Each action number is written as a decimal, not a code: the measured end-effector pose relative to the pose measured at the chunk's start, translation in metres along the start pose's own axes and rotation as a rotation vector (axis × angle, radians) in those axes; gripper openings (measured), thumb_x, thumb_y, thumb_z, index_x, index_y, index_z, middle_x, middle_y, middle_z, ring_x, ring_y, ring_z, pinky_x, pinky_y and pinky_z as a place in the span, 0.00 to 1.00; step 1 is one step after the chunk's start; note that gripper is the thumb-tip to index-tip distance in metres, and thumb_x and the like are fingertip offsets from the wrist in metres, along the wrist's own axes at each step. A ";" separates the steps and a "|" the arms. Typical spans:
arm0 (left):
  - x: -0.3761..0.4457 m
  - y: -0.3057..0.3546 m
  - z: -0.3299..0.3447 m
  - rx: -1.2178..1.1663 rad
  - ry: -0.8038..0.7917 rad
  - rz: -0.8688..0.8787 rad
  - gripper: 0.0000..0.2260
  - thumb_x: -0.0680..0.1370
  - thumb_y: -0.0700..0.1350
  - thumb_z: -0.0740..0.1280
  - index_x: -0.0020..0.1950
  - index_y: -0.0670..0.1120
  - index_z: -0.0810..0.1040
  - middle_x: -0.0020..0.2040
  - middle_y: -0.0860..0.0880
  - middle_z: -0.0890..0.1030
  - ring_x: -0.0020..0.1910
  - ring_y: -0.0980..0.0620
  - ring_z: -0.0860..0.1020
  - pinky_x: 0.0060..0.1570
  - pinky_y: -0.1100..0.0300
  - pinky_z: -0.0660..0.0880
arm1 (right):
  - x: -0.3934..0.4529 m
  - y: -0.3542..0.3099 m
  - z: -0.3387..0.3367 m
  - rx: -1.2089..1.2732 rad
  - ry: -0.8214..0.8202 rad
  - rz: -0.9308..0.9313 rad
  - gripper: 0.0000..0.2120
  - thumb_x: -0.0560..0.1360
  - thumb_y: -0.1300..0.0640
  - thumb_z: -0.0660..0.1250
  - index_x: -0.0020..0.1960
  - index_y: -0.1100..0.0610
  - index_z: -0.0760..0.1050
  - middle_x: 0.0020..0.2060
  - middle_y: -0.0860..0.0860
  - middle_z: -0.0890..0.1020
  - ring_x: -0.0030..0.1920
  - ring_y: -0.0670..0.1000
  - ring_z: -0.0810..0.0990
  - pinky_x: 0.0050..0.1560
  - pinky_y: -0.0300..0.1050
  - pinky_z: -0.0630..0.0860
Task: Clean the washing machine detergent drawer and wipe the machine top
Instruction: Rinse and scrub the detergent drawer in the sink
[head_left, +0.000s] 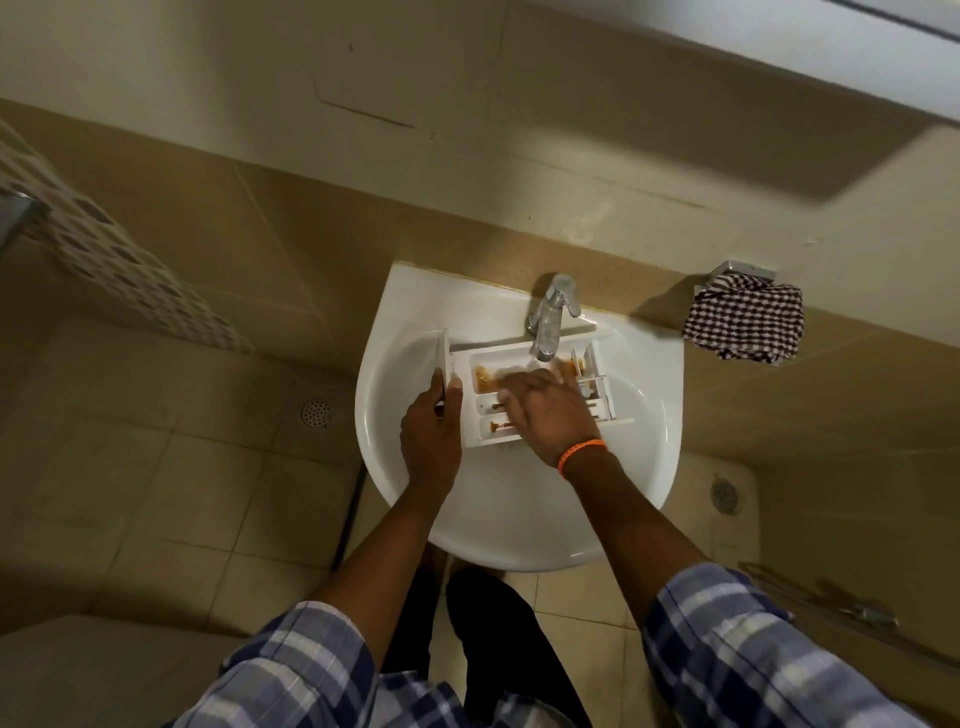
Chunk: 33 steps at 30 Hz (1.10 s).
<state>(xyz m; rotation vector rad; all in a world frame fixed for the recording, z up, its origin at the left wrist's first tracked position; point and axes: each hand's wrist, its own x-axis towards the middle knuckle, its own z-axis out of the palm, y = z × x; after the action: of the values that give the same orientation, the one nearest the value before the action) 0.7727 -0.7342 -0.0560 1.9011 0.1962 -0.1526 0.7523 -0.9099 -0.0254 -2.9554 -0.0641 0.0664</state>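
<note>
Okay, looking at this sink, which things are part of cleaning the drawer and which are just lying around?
In use: detergent drawer, sink, tap, left hand gripping the drawer front, right hand rubbing inside.

Lying about: checked cloth, floor drains.

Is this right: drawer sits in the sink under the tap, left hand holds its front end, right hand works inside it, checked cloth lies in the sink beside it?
One thing is wrong. The checked cloth is not in the sink; the head view shows it hanging on the wall to the right. The drawer does sit under the tap, left hand on its front end, right hand inside.
</note>
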 end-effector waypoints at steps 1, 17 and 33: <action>0.001 -0.002 -0.002 -0.008 -0.002 -0.003 0.19 0.86 0.58 0.63 0.38 0.52 0.77 0.30 0.56 0.76 0.30 0.58 0.76 0.37 0.67 0.72 | -0.001 0.010 -0.001 -0.010 0.041 0.079 0.21 0.86 0.49 0.52 0.65 0.53 0.81 0.60 0.52 0.85 0.63 0.56 0.80 0.78 0.58 0.63; 0.014 -0.006 -0.019 0.083 -0.081 0.025 0.17 0.86 0.58 0.63 0.54 0.48 0.86 0.43 0.52 0.86 0.43 0.57 0.84 0.46 0.71 0.75 | -0.004 0.006 0.011 0.232 0.054 0.410 0.15 0.86 0.52 0.55 0.59 0.57 0.78 0.55 0.56 0.79 0.58 0.58 0.78 0.55 0.51 0.77; 0.017 0.016 -0.011 0.089 -0.037 0.011 0.16 0.85 0.57 0.66 0.60 0.47 0.87 0.49 0.53 0.86 0.44 0.60 0.81 0.47 0.73 0.71 | 0.002 0.024 0.006 0.259 0.041 0.344 0.20 0.87 0.49 0.53 0.60 0.55 0.82 0.55 0.55 0.81 0.56 0.57 0.79 0.54 0.50 0.77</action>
<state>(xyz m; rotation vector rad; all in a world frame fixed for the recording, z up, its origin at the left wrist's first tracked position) 0.7930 -0.7275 -0.0412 1.9855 0.1565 -0.1912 0.7546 -0.9328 -0.0355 -2.6746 0.4254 0.0551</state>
